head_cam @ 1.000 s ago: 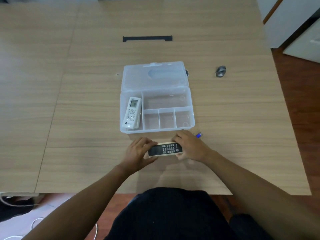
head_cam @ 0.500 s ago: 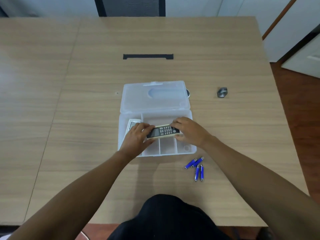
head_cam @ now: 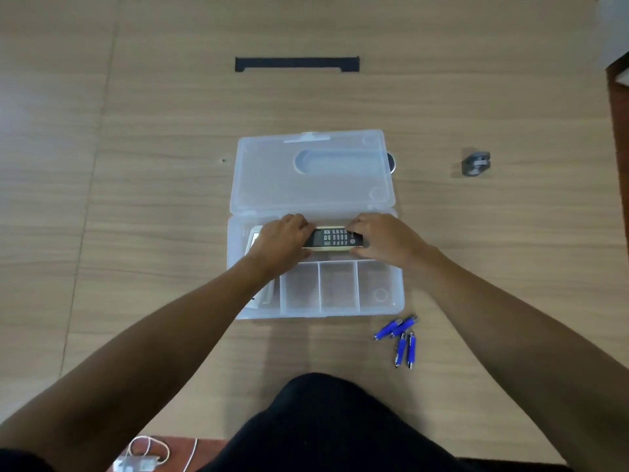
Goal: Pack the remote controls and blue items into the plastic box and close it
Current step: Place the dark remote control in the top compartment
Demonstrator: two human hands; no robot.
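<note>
A clear plastic box (head_cam: 396,301) lies open on the wooden table, its lid (head_cam: 272,178) folded back flat. My left hand (head_cam: 282,240) and my right hand (head_cam: 384,238) hold a black remote with a beige edge (head_cam: 335,237) by its two ends, over the box's long rear compartment. A white remote (head_cam: 255,238) lies in the left compartment, mostly hidden under my left hand and forearm. The three small front compartments hold nothing. Several blue items (head_cam: 401,337) lie on the table just right of the box's front corner.
A small grey metal object (head_cam: 476,163) sits to the right of the lid. A dark round thing (head_cam: 392,162) peeks out behind the lid's right edge. A black strip (head_cam: 296,64) lies farther back. White cables (head_cam: 146,458) lie on the floor.
Both hands carried the black remote from the table in front of the box, up and over the small compartments, to the rear compartment. The blue items came into view.
</note>
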